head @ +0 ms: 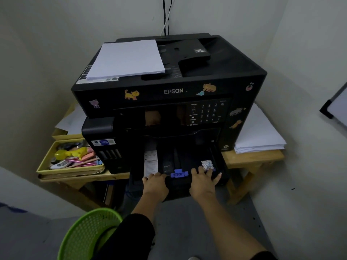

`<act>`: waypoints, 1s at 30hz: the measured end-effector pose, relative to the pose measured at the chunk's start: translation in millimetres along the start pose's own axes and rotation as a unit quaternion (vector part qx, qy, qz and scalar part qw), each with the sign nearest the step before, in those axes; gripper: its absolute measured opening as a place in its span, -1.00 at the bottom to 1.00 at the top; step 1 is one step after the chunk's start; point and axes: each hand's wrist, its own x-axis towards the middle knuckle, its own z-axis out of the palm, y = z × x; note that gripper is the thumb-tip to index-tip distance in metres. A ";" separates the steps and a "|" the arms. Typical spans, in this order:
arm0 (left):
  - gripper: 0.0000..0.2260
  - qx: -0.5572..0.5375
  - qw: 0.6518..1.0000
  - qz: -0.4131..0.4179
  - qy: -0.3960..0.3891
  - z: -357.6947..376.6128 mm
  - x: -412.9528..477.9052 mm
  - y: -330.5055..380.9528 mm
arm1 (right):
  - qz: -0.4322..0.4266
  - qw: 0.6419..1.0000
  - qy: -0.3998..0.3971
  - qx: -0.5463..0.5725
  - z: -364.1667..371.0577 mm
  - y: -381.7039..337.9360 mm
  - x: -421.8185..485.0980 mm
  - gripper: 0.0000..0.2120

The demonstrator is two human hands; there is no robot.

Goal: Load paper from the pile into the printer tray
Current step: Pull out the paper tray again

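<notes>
1. Both hands meet the front lip of the pulled-out paper tray (pixel 185 159). The left hand (pixel 155 184) curls its fingers over the lip and grips it. The right hand (pixel 203 182) lays its fingers spread and fairly straight on top, holding nothing.
2. Between the hands sits a blue slide guide (pixel 179 173).
3. Above, the white paper pile (pixel 125 59) lies on the left of the Epson printer (pixel 174 91) lid.
4. Further out are a loose paper stack (pixel 259 136) on the wooden table (pixel 253 158), a yellow stationery tray (pixel 43 164) and a green basket (pixel 80 235).
</notes>
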 end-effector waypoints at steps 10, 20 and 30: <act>-0.53 -0.087 0.995 -0.014 -0.049 9.0 -56.8 3.5 | -0.016 0.999 -0.032 -0.015 5.6 15.1 -51.5 -0.42; -0.47 -0.028 0.997 0.015 -0.072 28.3 -97.1 1.7 | 0.019 0.997 -0.065 -0.031 19.6 16.7 -92.3 -0.41; -0.45 -0.014 0.997 0.033 -0.064 36.1 -112.9 -0.2 | 0.020 0.999 -0.034 -0.036 26.8 21.9 -110.0 -0.45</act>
